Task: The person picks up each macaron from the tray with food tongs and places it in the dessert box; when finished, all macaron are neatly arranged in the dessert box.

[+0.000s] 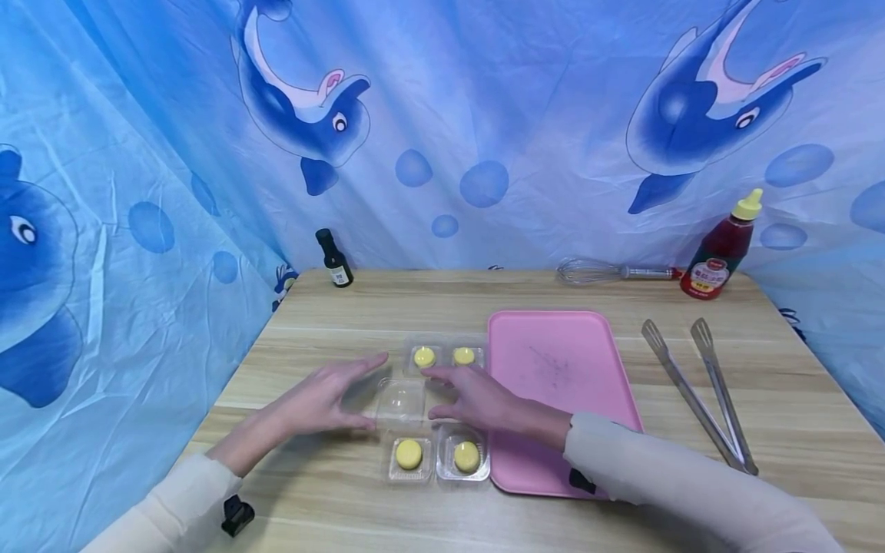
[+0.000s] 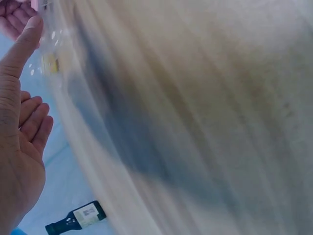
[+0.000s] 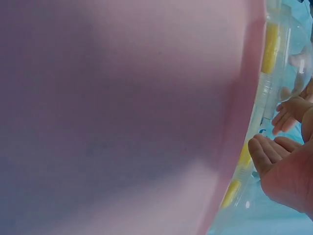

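Observation:
A clear plastic lid (image 1: 401,402) lies between my two hands, on the far side of a clear box (image 1: 409,476) with a round yellow cake (image 1: 409,454) in it. My left hand (image 1: 325,399) is at the lid's left, fingers extended, thumb tip close to its edge. On the other side, my right hand (image 1: 477,395) reaches over from the tray with fingers loosely stretched toward the lid. Neither palm has anything in it in the wrist views. A second boxed yellow cake (image 1: 466,457) sits nearer me, and two more yellow cakes (image 1: 425,356) are beyond my right fingers.
A pink tray (image 1: 560,346) lies right of the boxes, partly under my right forearm. Metal tongs (image 1: 705,392) lie farther right. At the back stand a small dark bottle (image 1: 335,259) and a red sauce bottle (image 1: 719,257), with a whisk (image 1: 615,271) beside the latter.

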`<act>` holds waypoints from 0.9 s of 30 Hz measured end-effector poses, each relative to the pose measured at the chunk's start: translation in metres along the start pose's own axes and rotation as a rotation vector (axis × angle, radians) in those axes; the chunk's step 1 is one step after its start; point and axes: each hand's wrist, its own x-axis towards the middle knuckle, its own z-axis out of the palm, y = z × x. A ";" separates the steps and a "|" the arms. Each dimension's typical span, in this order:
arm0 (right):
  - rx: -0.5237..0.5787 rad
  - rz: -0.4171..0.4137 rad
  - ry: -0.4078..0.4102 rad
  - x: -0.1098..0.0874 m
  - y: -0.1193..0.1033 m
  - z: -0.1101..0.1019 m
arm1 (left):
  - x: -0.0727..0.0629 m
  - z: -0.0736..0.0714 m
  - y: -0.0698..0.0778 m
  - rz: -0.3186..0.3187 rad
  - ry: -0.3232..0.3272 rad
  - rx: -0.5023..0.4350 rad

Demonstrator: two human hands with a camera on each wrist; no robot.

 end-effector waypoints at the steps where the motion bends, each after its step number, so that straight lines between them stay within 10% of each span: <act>1: -0.006 0.003 0.004 0.001 0.000 0.001 | -0.001 0.001 0.000 -0.002 -0.001 -0.004; 27: 0.039 0.098 0.041 0.010 -0.003 0.019 | 0.000 0.014 0.004 0.010 0.021 -0.072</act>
